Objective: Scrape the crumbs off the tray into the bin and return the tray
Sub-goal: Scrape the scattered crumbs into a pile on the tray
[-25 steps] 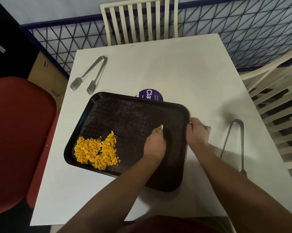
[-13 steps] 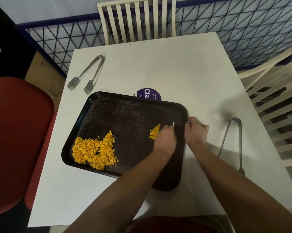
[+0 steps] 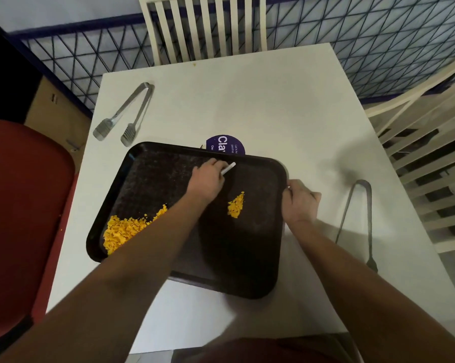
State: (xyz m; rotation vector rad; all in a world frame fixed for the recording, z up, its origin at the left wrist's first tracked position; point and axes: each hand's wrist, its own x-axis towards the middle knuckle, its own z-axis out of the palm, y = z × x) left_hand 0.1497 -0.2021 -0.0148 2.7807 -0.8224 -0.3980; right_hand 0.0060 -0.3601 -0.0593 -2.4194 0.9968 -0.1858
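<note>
Since the earlier frames, the left hand (image 3: 206,183) has been moved from beside the small crumb cluster (image 3: 236,205) up toward the tray's far edge, at about 12 o'clock. A thin white scraper (image 3: 228,169) is gripped in its curled fingers, with the tip pointing to 2 o'clock. The cluster has been left behind at roughly 4 o'clock of that hand, apart from it. This is judged to be a repositioning for another sweep, not a finished pass; the small cluster is not yet merged with the main crumb pile (image 3: 126,230).

The main pile is seen at the tray's 8 o'clock corner, partly hidden under the left forearm. The black tray (image 3: 247,258) is lying on the white table (image 3: 247,100), skewed, with its 3 o'clock rim gripped by the right hand (image 3: 299,203), fingers curled over the edge. Between the two hands, the small cluster is placed nearer the right one.

Judged progress: early. Crumbs are being gathered only; no bin is visible in frame, so tipping and return of the tray are not yet done.

Also noted: metal tongs (image 3: 124,113) at the table's 10 o'clock, a second pair of tongs (image 3: 357,218) at 3 o'clock just beyond the right hand, and a purple round sticker (image 3: 226,145) partly covered by the tray's far rim.
</note>
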